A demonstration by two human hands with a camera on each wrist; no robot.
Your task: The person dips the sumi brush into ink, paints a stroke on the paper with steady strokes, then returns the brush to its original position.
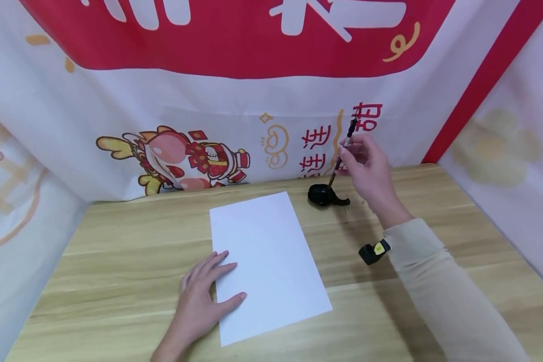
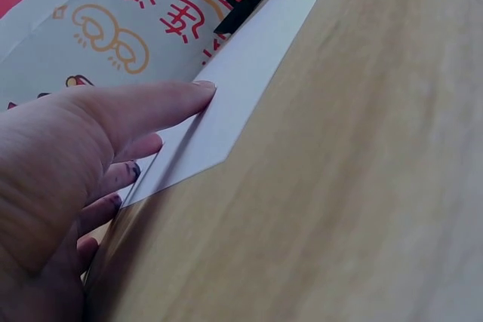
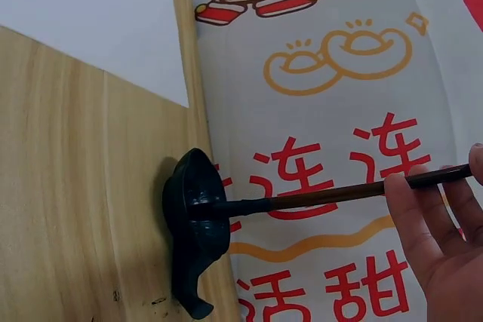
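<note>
In the head view, my right hand (image 1: 364, 163) pinches a thin dark-handled writing brush (image 1: 338, 163) by its upper shaft. The brush's lower end dips into a small black ink dish (image 1: 321, 195) with a curved handle; the right wrist view shows the tip inside the dish (image 3: 198, 201), so its bristles are hidden. A white sheet of paper (image 1: 267, 266) lies slightly turned on the table. My left hand (image 1: 201, 299) rests with spread fingers on the paper's left edge. Dark stains mark some left fingertips (image 2: 133, 170).
The wooden table (image 1: 131, 251) meets a white cloth backdrop (image 1: 235, 100) with red characters and cartoon prints just behind the dish. Cloth sides (image 1: 502, 151) close in left and right. A small black wrist device (image 1: 372, 253) sits by my right cuff. Dark specks (image 3: 158, 301) dot the wood beside the dish.
</note>
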